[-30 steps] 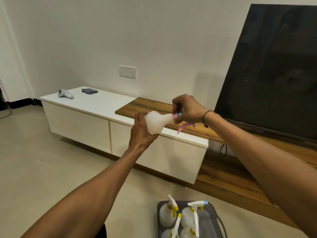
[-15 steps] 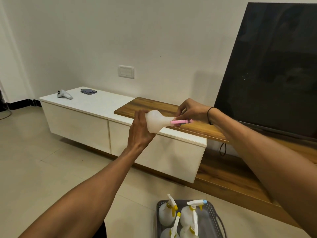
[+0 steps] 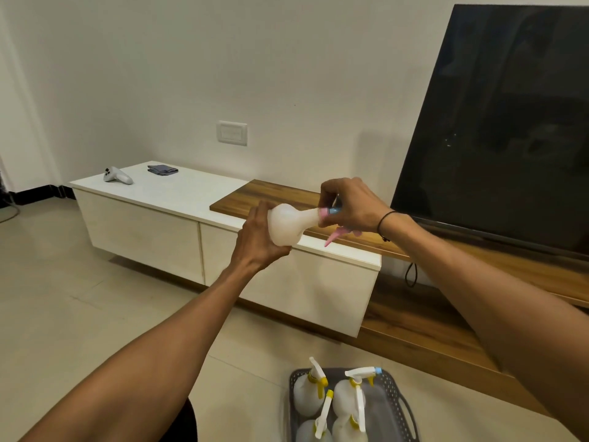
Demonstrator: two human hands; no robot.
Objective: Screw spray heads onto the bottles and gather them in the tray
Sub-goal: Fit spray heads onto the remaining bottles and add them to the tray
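White bottle (image 3: 287, 223) lies sideways in midair, left hand (image 3: 259, 239) cupping its base, right hand (image 3: 349, 205) gripping the pink spray head (image 3: 331, 218) at its neck. Four capped bottles stand in the tray (image 3: 395, 406).

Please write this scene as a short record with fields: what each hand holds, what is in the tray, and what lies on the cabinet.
left hand: holds the body of the white bottle, tilted sideways
right hand: grips the pink spray head at the bottle's neck
tray: grey, on the floor, four bottles with yellow-collared spray heads
white cabinet: controller and folded dark cloth
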